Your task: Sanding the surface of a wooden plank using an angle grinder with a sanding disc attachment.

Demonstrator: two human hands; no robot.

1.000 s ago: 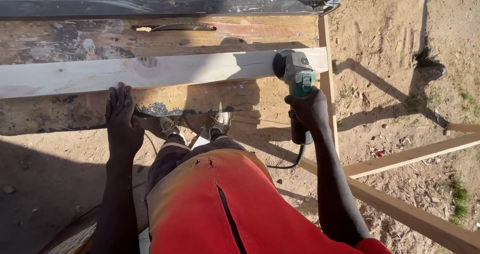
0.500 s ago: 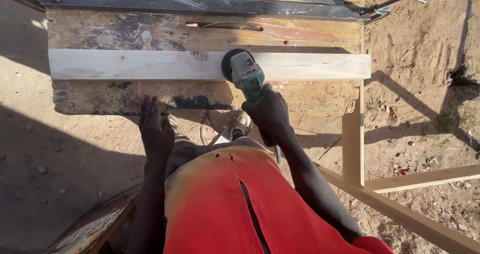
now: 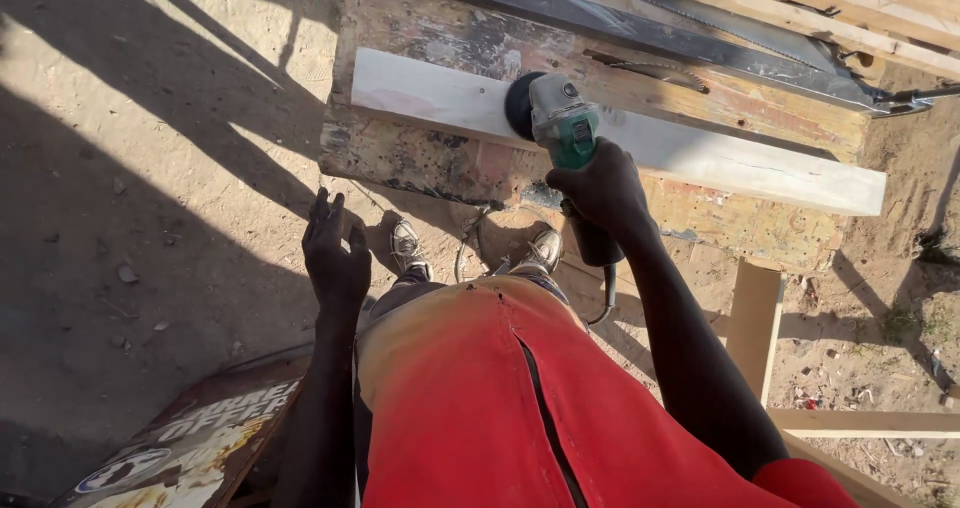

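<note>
A worn, paint-stained counter (image 3: 420, 158) carries a pale plank (image 3: 720, 163) lying along its length near the front edge. A green grinder (image 3: 560, 118) rests disc-down on the plank toward the counter's left end, gripped by the right hand (image 3: 600, 190). The left hand (image 3: 335, 253) hangs open, off the counter's front left corner, touching nothing.

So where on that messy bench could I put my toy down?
The worn bench shows bare patches below the pale plank, left and right of the right hand. The plank's right end is bare too. It's crowded around the angle grinder and the handsaw.
</note>
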